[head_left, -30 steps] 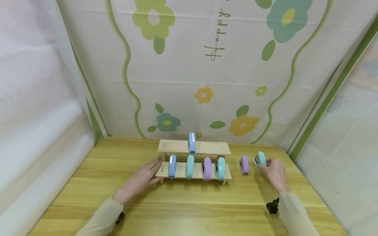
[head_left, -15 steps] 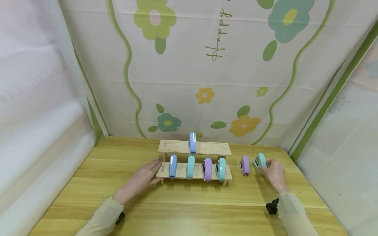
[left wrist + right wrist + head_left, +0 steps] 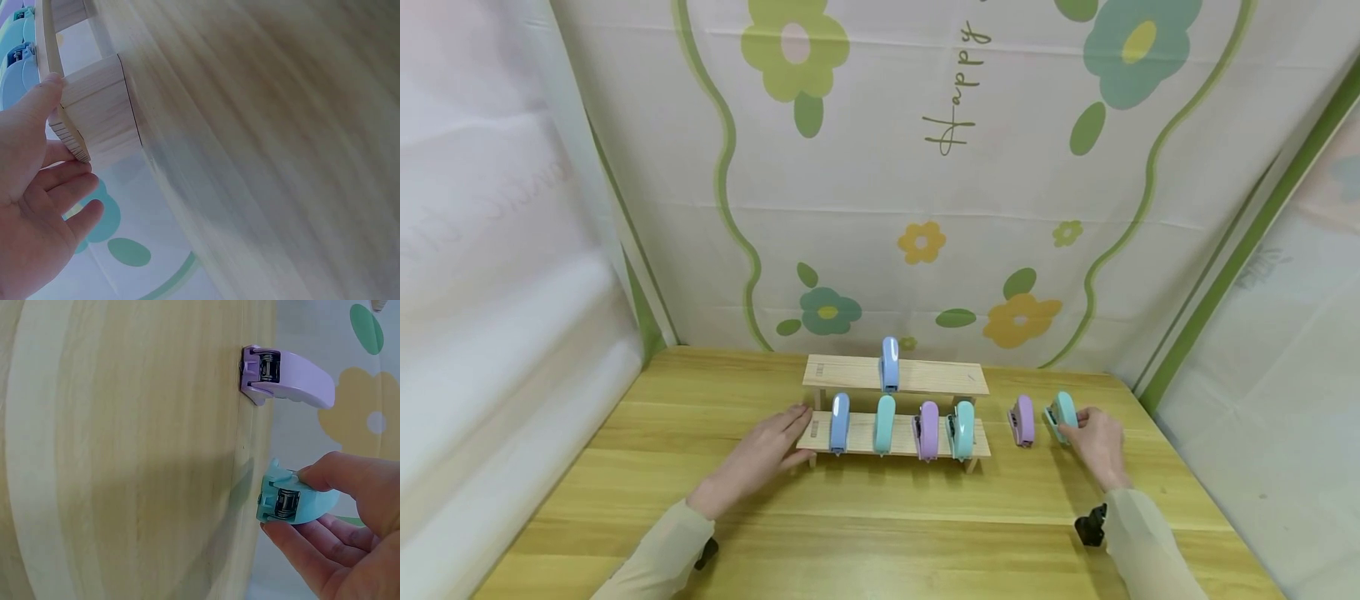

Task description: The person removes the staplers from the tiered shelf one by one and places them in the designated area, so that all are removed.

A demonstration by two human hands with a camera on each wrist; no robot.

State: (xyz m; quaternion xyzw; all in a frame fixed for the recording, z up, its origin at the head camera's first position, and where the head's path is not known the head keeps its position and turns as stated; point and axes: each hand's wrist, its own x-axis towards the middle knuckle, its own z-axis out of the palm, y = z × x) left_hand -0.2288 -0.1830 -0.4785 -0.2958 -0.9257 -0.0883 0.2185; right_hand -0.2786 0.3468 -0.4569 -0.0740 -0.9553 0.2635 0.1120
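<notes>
The left hand (image 3: 762, 454) pinches the left end of a wooden stand's (image 3: 844, 375) lower shelf (image 3: 861, 435). Four staplers (image 3: 884, 425) line that shelf; a blue stapler (image 3: 889, 365) stands above. Farther right, a purple stapler (image 3: 1024, 421) rests on the table (image 3: 880, 542). Just beside it, a teal stapler (image 3: 1062, 413) is clamped between thumb and fingers of the right hand (image 3: 1099, 446), left of the palm.

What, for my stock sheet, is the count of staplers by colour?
Blue staplers: 2
Teal staplers: 3, including the one in the right hand
Purple staplers: 2
Total: 7
</notes>
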